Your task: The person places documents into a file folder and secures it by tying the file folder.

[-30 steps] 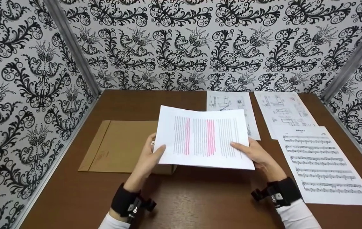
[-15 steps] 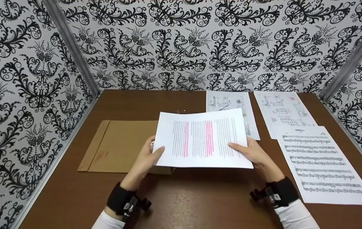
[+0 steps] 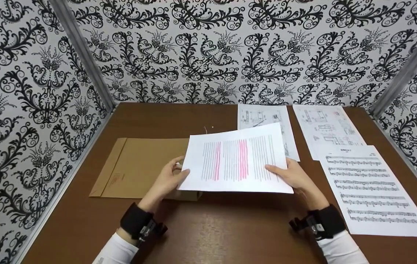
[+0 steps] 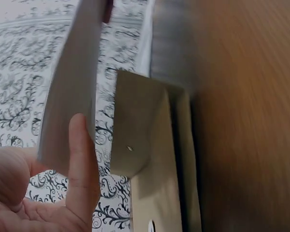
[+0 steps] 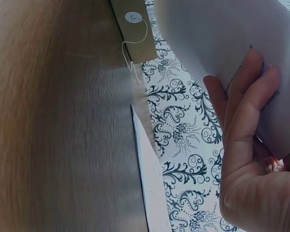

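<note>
Both hands hold a white paper (image 3: pixel 230 161) with lines of print and pink highlighter bands, raised over the table. My left hand (image 3: pixel 168 178) pinches its left edge, thumb on the printed face; in the left wrist view a finger (image 4: pixel 83 169) lies along the back. My right hand (image 3: pixel 294 178) grips the right edge, thumb on top, and its fingers (image 5: pixel 246 101) spread behind the sheet in the right wrist view. A brown envelope (image 3: pixel 138 165) lies below and left, partly covered by the paper. Its mouth (image 4: pixel 176 111) gapes in the left wrist view.
Sheet music (image 3: pixel 373 187) lies at the right, overlapping a technical drawing (image 3: pixel 327 126). Another drawing (image 3: pixel 263 113) sits behind the held paper. The envelope's button (image 5: pixel 134 17) and string (image 5: pixel 135 67) show in the right wrist view. Patterned walls (image 3: pixel 208 47) border the brown table (image 3: pixel 212 231).
The paper's upper left corner has dipped, so its far edge slants more. My left forearm has swung a little to the left. The right hand stays nearly in place, and both keep their hold.
</note>
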`<action>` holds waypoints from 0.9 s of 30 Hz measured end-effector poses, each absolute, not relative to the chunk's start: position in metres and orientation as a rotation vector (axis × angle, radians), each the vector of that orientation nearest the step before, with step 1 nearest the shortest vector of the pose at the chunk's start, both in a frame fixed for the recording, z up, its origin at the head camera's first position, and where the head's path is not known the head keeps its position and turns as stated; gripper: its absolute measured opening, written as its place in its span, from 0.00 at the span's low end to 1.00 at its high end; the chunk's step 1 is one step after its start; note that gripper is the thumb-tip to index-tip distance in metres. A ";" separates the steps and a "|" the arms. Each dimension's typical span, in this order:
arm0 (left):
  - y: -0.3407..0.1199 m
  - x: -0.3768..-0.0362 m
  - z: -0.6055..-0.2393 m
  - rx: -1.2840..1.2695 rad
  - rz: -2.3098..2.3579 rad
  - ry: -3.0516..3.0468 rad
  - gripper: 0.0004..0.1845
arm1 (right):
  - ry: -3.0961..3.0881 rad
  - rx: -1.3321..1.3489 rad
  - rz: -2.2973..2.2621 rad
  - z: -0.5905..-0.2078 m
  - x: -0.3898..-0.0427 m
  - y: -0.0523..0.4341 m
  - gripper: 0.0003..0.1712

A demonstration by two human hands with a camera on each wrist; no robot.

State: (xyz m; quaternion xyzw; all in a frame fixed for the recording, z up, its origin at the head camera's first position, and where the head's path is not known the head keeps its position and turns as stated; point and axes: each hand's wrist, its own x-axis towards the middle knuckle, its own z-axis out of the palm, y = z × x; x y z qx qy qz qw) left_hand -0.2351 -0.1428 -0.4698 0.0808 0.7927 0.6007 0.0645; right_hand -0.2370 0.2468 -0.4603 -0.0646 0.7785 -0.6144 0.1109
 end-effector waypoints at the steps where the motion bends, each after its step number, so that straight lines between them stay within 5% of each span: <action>1: -0.143 -0.236 -0.470 0.264 1.774 2.435 0.31 | 2.293 -0.193 -1.799 -0.460 -0.237 0.247 0.28; 27: -0.123 -0.266 -0.483 0.424 1.290 2.812 0.12 | 2.497 -0.160 -1.592 -0.460 -0.239 0.266 0.30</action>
